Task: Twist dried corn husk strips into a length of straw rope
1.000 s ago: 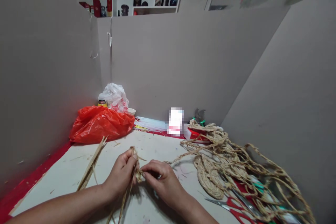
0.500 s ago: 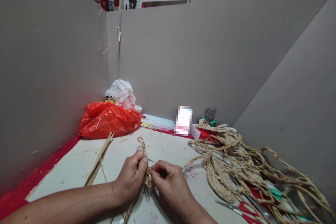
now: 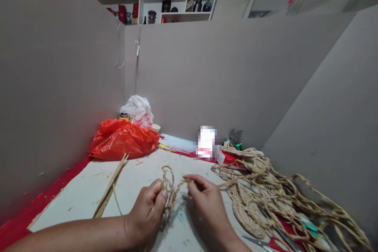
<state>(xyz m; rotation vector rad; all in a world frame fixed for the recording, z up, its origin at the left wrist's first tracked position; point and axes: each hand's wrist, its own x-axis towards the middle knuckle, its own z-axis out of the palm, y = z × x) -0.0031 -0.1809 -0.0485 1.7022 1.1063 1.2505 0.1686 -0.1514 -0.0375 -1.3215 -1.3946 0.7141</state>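
Note:
My left hand (image 3: pixel 152 208) is closed around a braided straw cord (image 3: pixel 169 168), whose loop sticks up above the thumb. To its right, my right hand (image 3: pixel 205 201) pinches a stretch of the same kind of cord between thumb and fingertips. The cord bends between the two hands, and part of it hangs below my left fist, blurred. From behind my right hand a strand runs toward a big heap of braided cord (image 3: pixel 248 208) on the right. Flat dry straw strips (image 3: pixel 110 187) lie left of my left hand.
A red plastic bag (image 3: pixel 124 139), a white bag (image 3: pixel 137 110) and a small white cup (image 3: pixel 156 127) stand at the back left. A blurred bright screen (image 3: pixel 206 142) leans at the back. Red-handled scissors (image 3: pixel 274 243) lie at lower right. Grey partitions (image 3: pixel 189 75) enclose the white board (image 3: pixel 79 189).
My right hand has moved right and a little up, away from my left, drawing the cord out between them. The whole view has shifted slightly downward in the frame.

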